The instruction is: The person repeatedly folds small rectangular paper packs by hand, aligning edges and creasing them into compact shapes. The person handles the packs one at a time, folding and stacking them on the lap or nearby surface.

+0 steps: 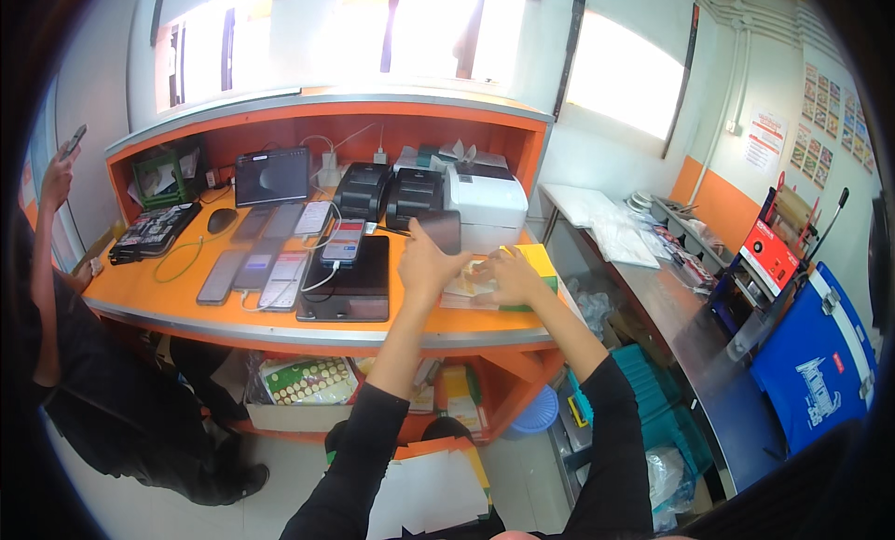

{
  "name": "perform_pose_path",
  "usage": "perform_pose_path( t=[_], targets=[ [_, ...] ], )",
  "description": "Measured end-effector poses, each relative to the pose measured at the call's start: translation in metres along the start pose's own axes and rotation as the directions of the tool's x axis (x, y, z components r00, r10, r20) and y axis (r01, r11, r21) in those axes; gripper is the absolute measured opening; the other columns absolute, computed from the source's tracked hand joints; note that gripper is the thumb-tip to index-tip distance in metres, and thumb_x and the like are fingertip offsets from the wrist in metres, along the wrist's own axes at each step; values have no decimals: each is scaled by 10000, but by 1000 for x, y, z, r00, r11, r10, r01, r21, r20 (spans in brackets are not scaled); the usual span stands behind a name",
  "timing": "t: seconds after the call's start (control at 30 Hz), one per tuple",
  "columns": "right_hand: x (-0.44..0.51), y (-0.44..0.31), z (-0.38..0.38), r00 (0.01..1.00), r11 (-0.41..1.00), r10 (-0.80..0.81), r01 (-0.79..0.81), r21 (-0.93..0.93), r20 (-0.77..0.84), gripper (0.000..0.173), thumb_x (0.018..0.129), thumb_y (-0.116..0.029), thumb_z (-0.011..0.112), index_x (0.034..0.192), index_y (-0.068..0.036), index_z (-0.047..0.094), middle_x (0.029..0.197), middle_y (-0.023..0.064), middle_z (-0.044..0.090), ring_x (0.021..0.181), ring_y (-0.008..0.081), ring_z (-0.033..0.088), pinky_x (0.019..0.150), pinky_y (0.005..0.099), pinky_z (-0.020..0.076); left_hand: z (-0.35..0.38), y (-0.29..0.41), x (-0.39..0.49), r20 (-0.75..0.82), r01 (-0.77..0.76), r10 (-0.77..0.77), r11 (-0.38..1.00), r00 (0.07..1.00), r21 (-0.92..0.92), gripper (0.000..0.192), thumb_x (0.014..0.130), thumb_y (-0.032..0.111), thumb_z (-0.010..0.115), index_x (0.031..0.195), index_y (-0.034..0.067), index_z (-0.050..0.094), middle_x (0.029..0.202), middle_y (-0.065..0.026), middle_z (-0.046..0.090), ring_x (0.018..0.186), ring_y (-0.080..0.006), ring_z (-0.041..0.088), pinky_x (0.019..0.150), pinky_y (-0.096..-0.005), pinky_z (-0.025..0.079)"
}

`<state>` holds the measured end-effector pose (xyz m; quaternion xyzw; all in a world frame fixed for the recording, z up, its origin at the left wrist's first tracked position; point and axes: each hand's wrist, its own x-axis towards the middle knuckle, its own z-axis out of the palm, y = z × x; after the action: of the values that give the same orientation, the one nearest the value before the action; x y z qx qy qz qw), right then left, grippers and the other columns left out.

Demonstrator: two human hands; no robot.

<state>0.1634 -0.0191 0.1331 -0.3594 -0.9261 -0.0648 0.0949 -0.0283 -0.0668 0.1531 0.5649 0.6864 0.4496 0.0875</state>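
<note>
My left hand (428, 264) grips a dark smartphone (442, 231) upright above the orange desk, in front of the white printer (486, 201). Just to its right, my right hand (505, 278) rests with spread fingers on flat printed papers or cards (465, 288), beside a yellow and green box (535, 260). Whether its fingertips pinch a sheet I cannot tell. Left of my hands, a phone on a white cable (342, 241) lies over the top of a black tablet (349, 288). Several other smartphones (283, 281) lie further left.
Two black printers (362, 190), a laptop (273, 176) and a mouse (222, 220) stand on the desk (168, 302). A person in dark clothes (119, 400) stands at the left, holding a phone. A metal side table (664, 309) and a blue cooler box (818, 365) are at the right.
</note>
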Motion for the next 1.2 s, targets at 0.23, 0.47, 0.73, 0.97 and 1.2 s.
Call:
perform_pose_path(
  t=[0.23,0.47,0.73,0.97,1.2],
  targets=[
    [2,11,4,996,978,64,-51,201,-57,260,726,-296,681,914,-129,743,1050,66,690,1106,251,553,1129,507,248,61,-27,-15,140,22,-42,990,989,139,1097,606,562,750,1390,-92,350,1206,-297,549,1110,-402,568,880,-454,499],
    [-3,-20,-2,810,965,167,-16,263,-563,126,730,-152,661,770,-34,677,864,110,658,909,301,586,932,462,418,73,-35,-20,8,-51,51,951,999,306,931,730,534,682,1374,-76,401,1391,-323,383,1301,-419,400,1085,-453,328],
    [-134,-131,86,678,808,406,47,587,-612,88,800,-77,650,864,-17,634,775,120,629,778,299,610,712,388,468,2,-56,-156,-222,-581,540,785,812,-215,346,776,56,662,1110,22,576,1100,-194,592,1027,-390,562,871,-450,457],
    [-250,-222,244,822,700,569,-497,513,20,685,769,-260,768,1322,26,482,1174,195,484,1043,338,532,884,408,458,20,-197,-312,693,-392,307,919,652,-37,884,750,417,755,1408,-19,357,1445,-241,378,1353,-362,362,1113,-472,296],
    [-260,-222,256,756,528,653,-501,686,49,699,705,-321,824,1326,-149,553,1243,181,435,1150,373,449,983,422,399,32,-223,-337,694,-381,265,925,670,14,1030,684,542,761,1425,-33,334,1470,-223,362,1403,-340,294,1162,-479,190]
  ],
)
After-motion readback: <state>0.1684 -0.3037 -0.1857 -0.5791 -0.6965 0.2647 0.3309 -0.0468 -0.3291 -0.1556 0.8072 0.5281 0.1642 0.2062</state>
